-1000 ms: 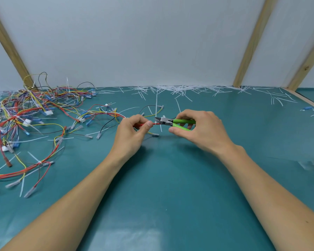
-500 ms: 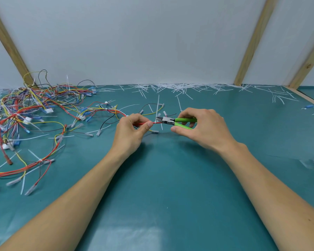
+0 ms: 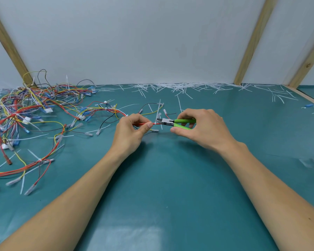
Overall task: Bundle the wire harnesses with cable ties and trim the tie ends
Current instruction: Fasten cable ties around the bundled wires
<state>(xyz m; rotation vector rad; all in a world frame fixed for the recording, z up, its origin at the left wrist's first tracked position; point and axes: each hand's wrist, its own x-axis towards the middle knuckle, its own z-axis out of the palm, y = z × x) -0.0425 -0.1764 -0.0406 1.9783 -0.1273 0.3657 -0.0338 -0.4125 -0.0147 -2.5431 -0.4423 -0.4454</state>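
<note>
Left hand (image 3: 132,131) pinches a red wire bundle (image 3: 145,124) between thumb and forefinger, held just above the teal mat (image 3: 170,178); right hand (image 3: 201,127) is wrapped round the green handles of the flush cutters (image 3: 172,122), cutter nose sitting at the white cable tie (image 3: 158,115) on that bundle; tie tail sticks up and away from the wires; whether the blades are already closed on the tail is too small to tell.

Step in hand looks like trimming the tie end; to do it well: keep the pinch close beside the tie head so the bundle does not twist; lay the flat side of the blades flush against the head, tail only between them, red insulation kept out; squeeze once, cleanly, leaving no sharp stub; tail will likely flick off, so aim it toward the back where cut tie ends (image 3: 179,87) already lie along the wall.

The tangle of other wire harnesses (image 3: 34,113) lies well apart on the left of the mat, some with tie tails poking up, so plenty appears left to do.

Versus the earlier frames: hands and cutters hold nearly the same pose; cutter nose stays at the tie; the tail is uncut throughout; only a slight shift in view, scene sits a touch higher than a second ago; harness pile unmoved.
</note>
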